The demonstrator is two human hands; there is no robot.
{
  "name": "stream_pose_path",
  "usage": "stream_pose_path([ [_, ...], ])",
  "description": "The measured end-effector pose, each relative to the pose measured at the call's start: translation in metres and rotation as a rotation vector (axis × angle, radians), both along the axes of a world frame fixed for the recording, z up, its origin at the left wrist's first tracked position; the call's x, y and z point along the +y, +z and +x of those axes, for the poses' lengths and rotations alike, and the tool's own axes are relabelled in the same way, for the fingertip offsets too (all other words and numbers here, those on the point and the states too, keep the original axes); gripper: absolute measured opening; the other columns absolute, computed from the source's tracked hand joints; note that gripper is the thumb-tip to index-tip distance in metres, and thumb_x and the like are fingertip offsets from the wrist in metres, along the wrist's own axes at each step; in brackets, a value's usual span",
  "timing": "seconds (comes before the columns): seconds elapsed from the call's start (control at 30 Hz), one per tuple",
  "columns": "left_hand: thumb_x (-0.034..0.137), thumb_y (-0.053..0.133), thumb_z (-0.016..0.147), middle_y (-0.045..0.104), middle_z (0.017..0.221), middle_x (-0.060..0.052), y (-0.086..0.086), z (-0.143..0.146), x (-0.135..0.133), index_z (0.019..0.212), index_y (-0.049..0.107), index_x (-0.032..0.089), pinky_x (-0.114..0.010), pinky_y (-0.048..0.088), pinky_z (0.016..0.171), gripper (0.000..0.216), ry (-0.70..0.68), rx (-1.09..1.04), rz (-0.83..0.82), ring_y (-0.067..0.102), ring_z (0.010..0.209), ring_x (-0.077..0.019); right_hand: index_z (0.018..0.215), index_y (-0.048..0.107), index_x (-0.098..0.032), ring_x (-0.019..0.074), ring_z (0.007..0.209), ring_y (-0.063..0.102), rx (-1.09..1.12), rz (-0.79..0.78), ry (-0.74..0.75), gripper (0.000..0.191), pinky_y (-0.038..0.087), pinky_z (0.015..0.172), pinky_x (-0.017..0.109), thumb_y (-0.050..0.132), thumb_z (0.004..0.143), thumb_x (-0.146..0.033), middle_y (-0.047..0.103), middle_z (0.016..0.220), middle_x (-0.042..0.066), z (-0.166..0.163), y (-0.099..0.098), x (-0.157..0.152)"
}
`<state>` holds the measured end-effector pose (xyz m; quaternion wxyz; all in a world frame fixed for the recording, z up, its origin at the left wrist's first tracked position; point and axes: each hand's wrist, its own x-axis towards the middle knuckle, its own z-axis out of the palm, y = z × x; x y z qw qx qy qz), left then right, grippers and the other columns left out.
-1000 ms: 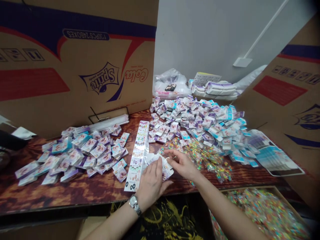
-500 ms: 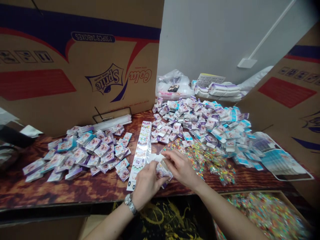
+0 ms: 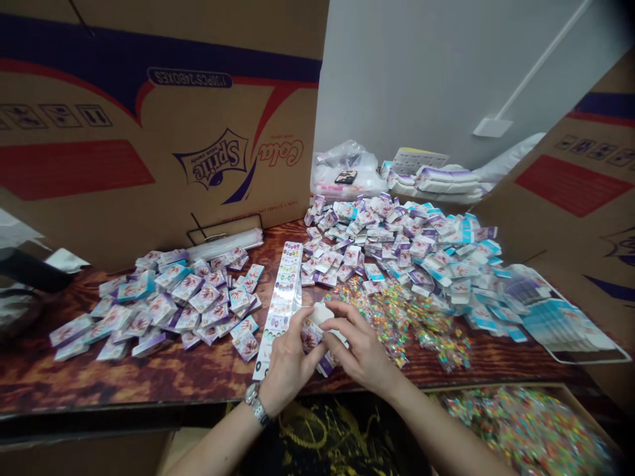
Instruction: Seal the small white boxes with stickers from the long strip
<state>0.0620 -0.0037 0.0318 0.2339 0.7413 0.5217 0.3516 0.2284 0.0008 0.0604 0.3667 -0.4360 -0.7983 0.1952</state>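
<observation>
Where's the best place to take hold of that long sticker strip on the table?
Probably pinch the sticker strip by its left long edge near the far end, coming from the left. It lies flat, so an edge likely needs lifting first; bare tabletop borders that side, while small boxes crowd its right and the left hand is close to the near end.

A Sprite-printed cardboard carton (image 3: pixel 163 152) is standing upside down on the surface (image 3: pixel 163 373); a white electrical fitting (image 3: pixel 493 127) is sitting on the wall (image 3: pixel 397 79).
</observation>
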Motion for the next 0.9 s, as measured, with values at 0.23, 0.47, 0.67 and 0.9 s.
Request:
stream_pose_path([
  [0.23,0.030,0.055,0.084,0.061,0.084,-0.002,-0.008,-0.004,0.003,0.121,0.035,0.020,-0.024,0.047,0.058,0.043,-0.123,0.117,0.138,0.060,0.064,-0.0142,0.111,0.052,-0.024,0.0156,0.083,0.059,0.431,-0.408,-0.040,0.023,0.050,0.074,0.028,0.047,0.090,-0.033,0.060,0.095,0.004,-0.005,-0.001,0.002],
  [0.47,0.032,0.049,0.088,0.062,0.095,-0.008,-0.002,-0.003,0.004,0.123,0.033,0.019,-0.027,0.051,0.063,0.040,-0.121,0.206,0.228,0.064,0.074,-0.0171,0.089,0.064,-0.019,0.0139,0.073,0.059,0.742,-0.763,-0.036,0.024,0.050,0.067,0.027,0.058,0.082,-0.041,0.064,0.081,0.002,-0.012,0.000,0.012],
  [0.67,0.034,0.048,0.088,0.064,0.084,-0.008,-0.006,-0.001,0.002,0.129,0.024,0.012,-0.029,0.051,0.058,0.053,-0.059,0.250,0.158,0.065,0.071,-0.0206,0.089,0.065,-0.020,0.0143,0.076,0.060,0.638,-0.666,-0.085,0.019,0.049,0.071,0.028,0.065,0.076,-0.034,0.065,0.082,0.002,-0.013,0.007,0.014],
  [0.9,0.030,0.044,0.089,0.062,0.099,-0.013,-0.009,0.003,0.004,0.141,0.007,0.012,-0.030,0.052,0.064,0.067,-0.020,0.357,0.163,0.064,0.080,-0.0212,0.089,0.068,-0.021,0.0170,0.080,0.059,0.269,-0.259,-0.164,0.016,0.049,0.072,0.030,0.053,0.083,-0.022,0.062,0.084,0.004,-0.018,0.009,0.006],
])
